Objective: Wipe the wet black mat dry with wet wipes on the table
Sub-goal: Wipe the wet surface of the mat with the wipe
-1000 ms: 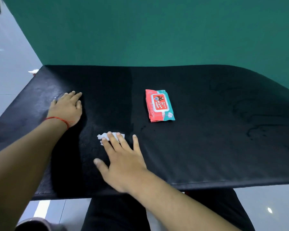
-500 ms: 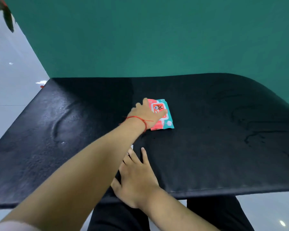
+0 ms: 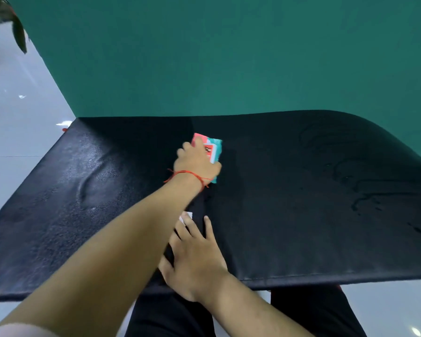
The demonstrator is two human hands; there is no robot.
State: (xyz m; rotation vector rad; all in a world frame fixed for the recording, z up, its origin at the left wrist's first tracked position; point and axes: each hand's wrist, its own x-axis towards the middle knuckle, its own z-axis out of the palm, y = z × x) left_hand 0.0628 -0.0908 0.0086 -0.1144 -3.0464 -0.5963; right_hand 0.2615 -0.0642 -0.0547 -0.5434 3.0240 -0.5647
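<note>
Reaching across the black mat (image 3: 301, 215), the left hand (image 3: 197, 164) curls round the red-and-teal wipes pack (image 3: 215, 147) at mid-mat. Nearer the front edge, the right hand (image 3: 195, 251) lies flat with straight fingers, pinning a white wipe (image 3: 186, 216) under its fingertips, beneath the left forearm.

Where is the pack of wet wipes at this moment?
In the head view, the pack of wet wipes lies near the middle of the black mat, under the left hand that holds it, beyond the right hand.
</note>
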